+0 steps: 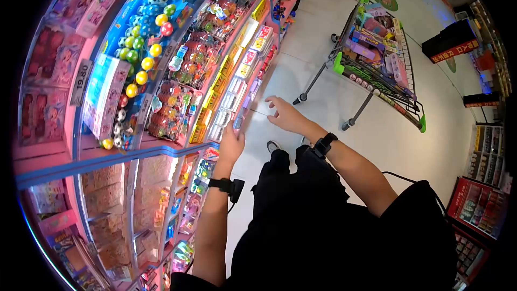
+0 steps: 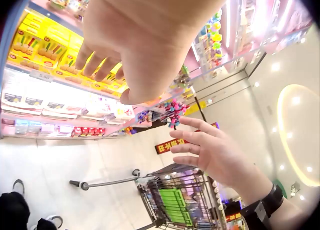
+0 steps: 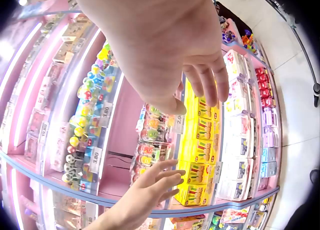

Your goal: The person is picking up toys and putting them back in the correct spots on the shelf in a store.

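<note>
My left hand (image 1: 231, 145) is held near the front of the pink shelf, its fingers loosely extended with nothing in them. Over the floor to its right, my right hand (image 1: 285, 116) is raised with relaxed, slightly bent fingers, also holding nothing. Rows of yellow boxes (image 3: 200, 145) stand on the shelf near both hands in the wrist views. Beside them lie white packs (image 3: 239, 127) and small red packs (image 3: 264, 85). Candy-like pieces in clear packaging (image 1: 172, 108) are on the other side of the yellow boxes.
A loaded shopping cart (image 1: 371, 56) with green corners stands ahead to the right. Ball-topped items (image 1: 141, 77) fill the shelf's left part. A blue-edged ledge (image 1: 97, 164) runs along the shelf front, with lower shelves beneath. More display racks (image 1: 484, 153) stand at far right.
</note>
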A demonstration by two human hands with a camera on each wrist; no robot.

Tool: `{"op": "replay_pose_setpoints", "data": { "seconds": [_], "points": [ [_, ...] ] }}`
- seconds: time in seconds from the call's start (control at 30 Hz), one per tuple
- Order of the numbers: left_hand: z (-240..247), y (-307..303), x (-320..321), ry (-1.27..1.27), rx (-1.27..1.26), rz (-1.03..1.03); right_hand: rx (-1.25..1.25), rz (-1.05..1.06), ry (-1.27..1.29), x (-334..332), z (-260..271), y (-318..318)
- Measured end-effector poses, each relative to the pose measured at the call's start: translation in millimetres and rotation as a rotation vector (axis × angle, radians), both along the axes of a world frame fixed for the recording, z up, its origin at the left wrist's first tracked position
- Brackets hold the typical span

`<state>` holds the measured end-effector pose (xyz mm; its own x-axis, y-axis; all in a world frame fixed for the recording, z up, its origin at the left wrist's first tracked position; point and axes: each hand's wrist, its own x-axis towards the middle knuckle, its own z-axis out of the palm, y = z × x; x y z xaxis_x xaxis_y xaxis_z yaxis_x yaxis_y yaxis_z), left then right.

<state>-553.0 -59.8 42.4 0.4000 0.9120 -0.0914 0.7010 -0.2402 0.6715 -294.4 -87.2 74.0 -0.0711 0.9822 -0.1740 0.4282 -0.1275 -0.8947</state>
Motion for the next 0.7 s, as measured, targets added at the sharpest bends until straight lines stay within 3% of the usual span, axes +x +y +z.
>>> {"op": "replay_pose_setpoints", "data": {
  "seconds": [0.17,0.23,0.37,0.53,0.7],
  "points": [
    [25.7,-35.3,-2.4,0.047,0.050,0.064,-0.027,-0.048,-0.043,14.5,22.8,-34.5],
    [20.5,-51.0,-5.6,0.062,0.067,0.072,0.000,-0.011,-0.122,13.5,30.8,-35.4],
    [24.1,-86.1,-10.0,0.125,-0.021,0.171,-0.058,0.115,-0.001,13.1,49.6,-50.6],
    [22.1,-108.2,24.5,0.246,0.000,0.127,-0.008,0.093,-0.076,79.7,33.8,-94.7],
    [32.1,-138.8,111.4,0.154,-0.030,0.036,-0.024,-0.068,-0.025,169.2,38.5,-159.4]
  ]
}}
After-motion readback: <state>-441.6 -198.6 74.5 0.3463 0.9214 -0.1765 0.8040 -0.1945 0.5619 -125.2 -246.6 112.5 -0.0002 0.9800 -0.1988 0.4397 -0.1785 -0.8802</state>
